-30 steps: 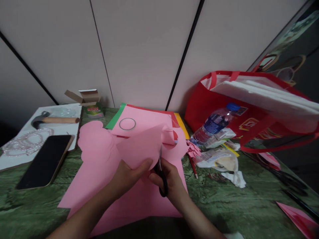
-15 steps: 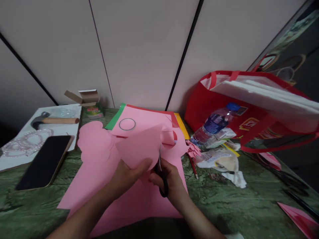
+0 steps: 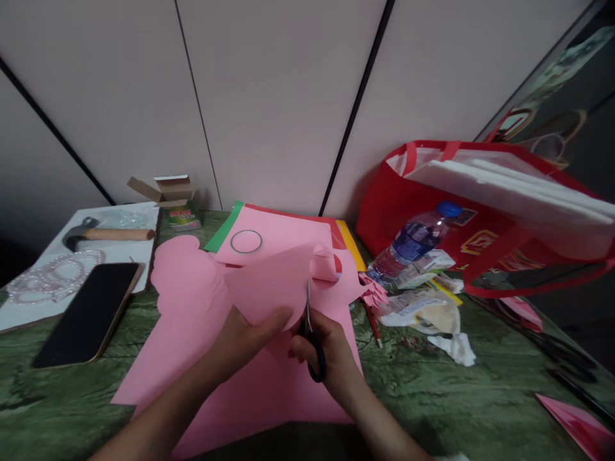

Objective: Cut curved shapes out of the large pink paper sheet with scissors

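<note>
A pink paper sheet is lifted off the green marbled table, in front of you at centre. Your left hand pinches its near edge, thumb on top. Your right hand is closed through the handles of black scissors, their blades biting into the paper just right of your left thumb. The scissors' long axis runs near to far, tips pointing away from you toward the wall. A curled cut flap stands beyond the tips. The risk, as I judge it: your thumb sits very close to the blades, and the floppy sheet could buckle and tear off-line. A phone lies left; a water bottle and red bag right.
</note>
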The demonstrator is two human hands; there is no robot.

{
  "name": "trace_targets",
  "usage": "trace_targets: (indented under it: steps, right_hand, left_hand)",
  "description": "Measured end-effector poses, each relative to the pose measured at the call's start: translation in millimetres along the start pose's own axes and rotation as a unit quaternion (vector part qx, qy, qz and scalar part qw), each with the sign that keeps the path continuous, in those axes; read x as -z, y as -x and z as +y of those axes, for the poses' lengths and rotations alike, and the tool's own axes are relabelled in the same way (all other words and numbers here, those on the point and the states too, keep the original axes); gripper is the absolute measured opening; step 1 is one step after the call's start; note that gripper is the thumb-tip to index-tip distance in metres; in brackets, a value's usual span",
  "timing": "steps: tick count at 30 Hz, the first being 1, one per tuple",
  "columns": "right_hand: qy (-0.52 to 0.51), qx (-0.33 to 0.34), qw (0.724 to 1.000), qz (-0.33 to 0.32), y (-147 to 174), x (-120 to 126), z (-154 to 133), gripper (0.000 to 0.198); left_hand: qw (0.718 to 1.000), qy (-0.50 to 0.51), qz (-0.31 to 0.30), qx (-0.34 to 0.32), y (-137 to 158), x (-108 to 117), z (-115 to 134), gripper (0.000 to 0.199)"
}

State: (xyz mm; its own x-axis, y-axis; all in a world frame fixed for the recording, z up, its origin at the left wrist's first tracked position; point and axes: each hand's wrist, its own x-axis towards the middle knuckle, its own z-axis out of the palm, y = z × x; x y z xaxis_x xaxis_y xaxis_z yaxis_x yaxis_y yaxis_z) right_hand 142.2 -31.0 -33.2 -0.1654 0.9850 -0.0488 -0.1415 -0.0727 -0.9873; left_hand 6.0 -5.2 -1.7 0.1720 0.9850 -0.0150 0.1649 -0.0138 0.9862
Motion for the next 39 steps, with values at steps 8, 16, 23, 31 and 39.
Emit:
trace_targets:
  steps: [8, 16, 23, 31, 39]
  right_hand:
    - [-0.005, -0.006, 1.000, 0.011, 0.6, -0.1, 1.6, 0.011]
    - [-0.005, -0.006, 1.000, 0.013, 0.9, -0.8, 2.5, 0.016]
    - [-0.004, -0.017, 1.000, 0.011, 1.5, -0.8, -0.4, 0.020]
    - [-0.015, -0.013, 1.000, 0.013, 1.2, -0.4, 3.8, 0.020]
    - [-0.014, -0.016, 1.000, 0.013, 1.3, -0.2, 4.7, 0.014]
  left_hand:
    - [1.000, 0.011, 0.016, 0.002, 0.4, 2.0, -0.6, 0.013]
    - [1.000, -0.014, 0.013, -0.020, -1.2, 6.0, -5.7, 0.017]
    - [0.999, 0.019, -0.010, -0.037, -1.6, 6.3, -4.8, 0.011]
    - [0.999, 0.030, -0.002, -0.044, -1.9, 6.7, -3.1, 0.009]
    - [0.999, 0.035, 0.009, -0.037, -1.0, 9.5, -8.3, 0.011]
